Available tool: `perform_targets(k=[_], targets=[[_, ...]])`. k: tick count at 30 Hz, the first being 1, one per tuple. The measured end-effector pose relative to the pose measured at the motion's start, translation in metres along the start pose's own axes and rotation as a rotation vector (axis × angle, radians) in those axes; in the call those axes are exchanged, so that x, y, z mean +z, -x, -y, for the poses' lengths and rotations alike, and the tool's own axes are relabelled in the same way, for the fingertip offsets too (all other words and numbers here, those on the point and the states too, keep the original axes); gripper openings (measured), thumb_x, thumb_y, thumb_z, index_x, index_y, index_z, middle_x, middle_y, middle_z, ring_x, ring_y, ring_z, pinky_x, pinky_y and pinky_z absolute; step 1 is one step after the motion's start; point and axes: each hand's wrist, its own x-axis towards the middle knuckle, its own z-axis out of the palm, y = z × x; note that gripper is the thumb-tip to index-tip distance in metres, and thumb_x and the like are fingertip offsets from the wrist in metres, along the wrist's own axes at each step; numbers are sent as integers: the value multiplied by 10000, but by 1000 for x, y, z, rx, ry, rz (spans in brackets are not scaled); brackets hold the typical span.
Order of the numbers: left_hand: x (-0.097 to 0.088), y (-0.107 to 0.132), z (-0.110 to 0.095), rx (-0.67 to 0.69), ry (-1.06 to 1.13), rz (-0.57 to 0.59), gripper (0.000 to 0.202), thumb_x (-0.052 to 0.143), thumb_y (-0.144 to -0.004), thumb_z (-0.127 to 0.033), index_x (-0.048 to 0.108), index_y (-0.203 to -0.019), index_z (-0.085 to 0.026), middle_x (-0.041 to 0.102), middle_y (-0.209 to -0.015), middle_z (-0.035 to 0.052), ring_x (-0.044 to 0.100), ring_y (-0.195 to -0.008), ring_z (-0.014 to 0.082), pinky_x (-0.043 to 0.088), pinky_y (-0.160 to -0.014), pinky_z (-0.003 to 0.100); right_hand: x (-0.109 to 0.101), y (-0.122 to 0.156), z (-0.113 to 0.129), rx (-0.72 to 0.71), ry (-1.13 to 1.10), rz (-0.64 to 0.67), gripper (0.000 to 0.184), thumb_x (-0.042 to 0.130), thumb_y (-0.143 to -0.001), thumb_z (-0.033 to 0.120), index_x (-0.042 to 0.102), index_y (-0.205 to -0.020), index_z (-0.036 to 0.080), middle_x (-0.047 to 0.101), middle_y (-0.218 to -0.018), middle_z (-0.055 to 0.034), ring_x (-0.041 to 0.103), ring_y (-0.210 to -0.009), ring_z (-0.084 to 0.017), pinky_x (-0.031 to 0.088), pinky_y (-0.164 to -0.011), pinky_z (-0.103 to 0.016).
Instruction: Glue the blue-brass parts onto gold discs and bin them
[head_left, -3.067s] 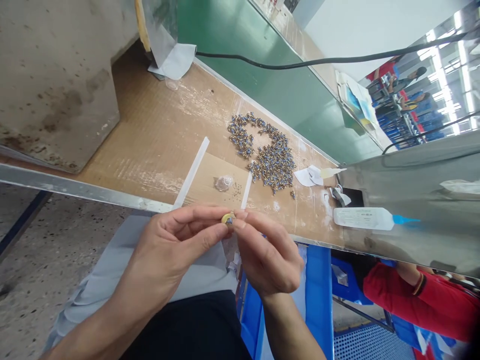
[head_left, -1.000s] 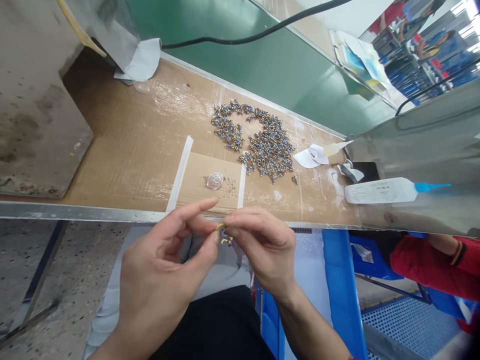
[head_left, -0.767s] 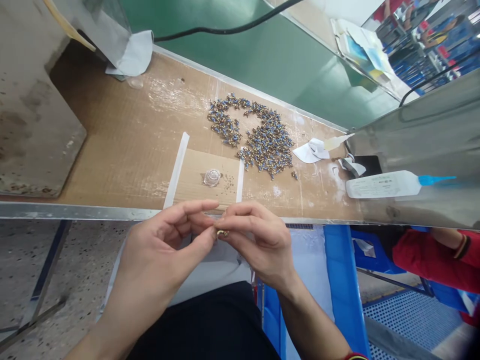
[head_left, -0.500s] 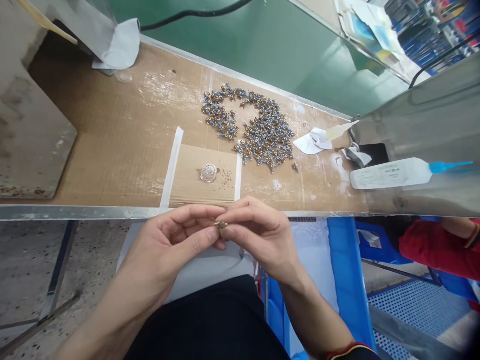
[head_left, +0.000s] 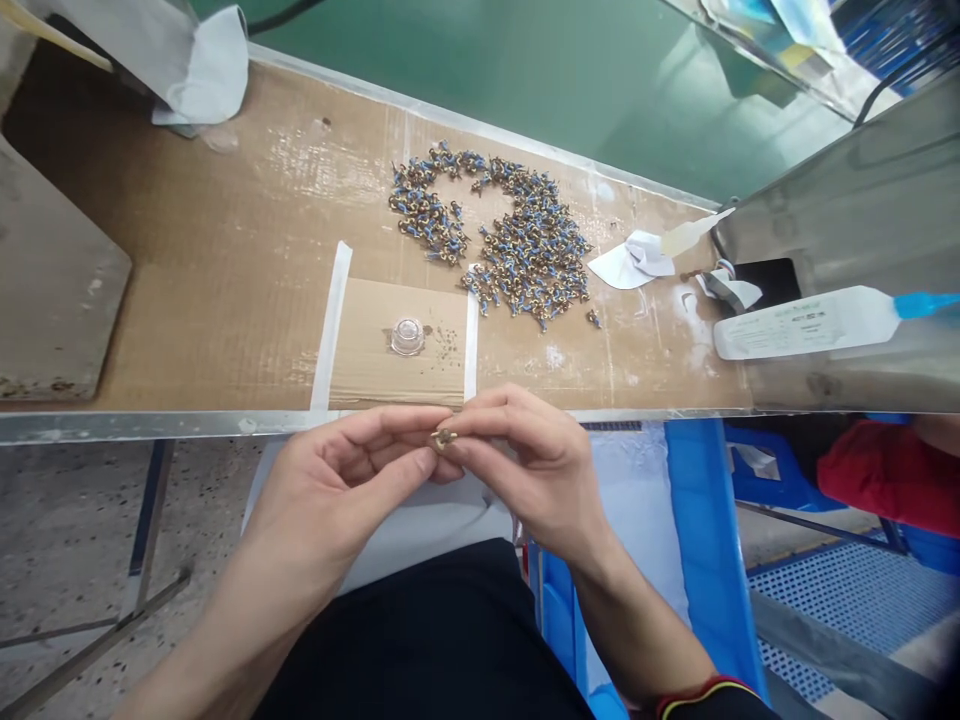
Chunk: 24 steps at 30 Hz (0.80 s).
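My left hand (head_left: 341, 490) and my right hand (head_left: 529, 465) meet just below the near metal edge of the workbench, over my lap. Both pinch one small brass-coloured part (head_left: 442, 439) between thumb and fingertips. On the cardboard-covered bench (head_left: 225, 280) beyond them lies a pile of small blue and brass parts (head_left: 502, 240). A small clear round cap (head_left: 407, 336) sits on a taped cardboard patch, with a few tiny specks beside it.
A white glue bottle with a blue tip (head_left: 817, 320) lies at the right beside crumpled white paper (head_left: 637, 258). A grey metal housing (head_left: 847, 200) stands at the right, a grey block (head_left: 52, 290) at the left. A blue bin (head_left: 697, 560) sits below. A person's red sleeve (head_left: 885, 475) shows at right.
The camera has tilted down, so the bench has shifted up in view. My left forefinger, stretched out a second ago, has closed onto the small part. Both hands stay pinched together.
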Motion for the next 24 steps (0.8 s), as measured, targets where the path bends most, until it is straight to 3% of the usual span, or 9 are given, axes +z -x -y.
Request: perform_targets(k=[4, 8, 15, 24], targets=[[2, -2, 0, -10, 33, 28, 233, 1028, -917, -279, 979, -1145, -273, 941, -1006, 72, 907, -867, 205, 738, -867, 210, -1, 2, 2, 177, -198, -20, 136, 922, -1043, 182, 936, -1119, 294, 836, -1042, -9, 781, -933, -156, 620, -790, -277], [4, -2, 1, -40, 65, 13, 222, 1042, -899, -300, 980, -1111, -269, 930, -926, 76, 905, -807, 205, 739, -852, 218, 1, 2, 5, 267, -337, -28, 50, 940, -1040, 246, 941, -1069, 287, 824, -1014, -10, 769, -864, -142, 651, -769, -266], [1, 1, 5, -25, 68, -2, 257, 1051, -884, -300, 976, -1122, -236, 933, -957, 110, 911, -812, 236, 758, -834, 257, 4, 2, 5, 288, -405, -27, 21, 945, -1038, 258, 937, -1051, 272, 804, -998, -16, 755, -867, -137, 662, -759, -247], [6, 12, 7, 70, -70, -116, 261, 1039, -914, -319, 967, -1160, -266, 944, -1134, 82, 925, -930, 258, 774, -904, 291, 5, 2, 4, 283, -461, 11, 66, 880, -1082, 237, 928, -1109, 274, 780, -1088, -35, 757, -980, -161, 712, -861, -275]])
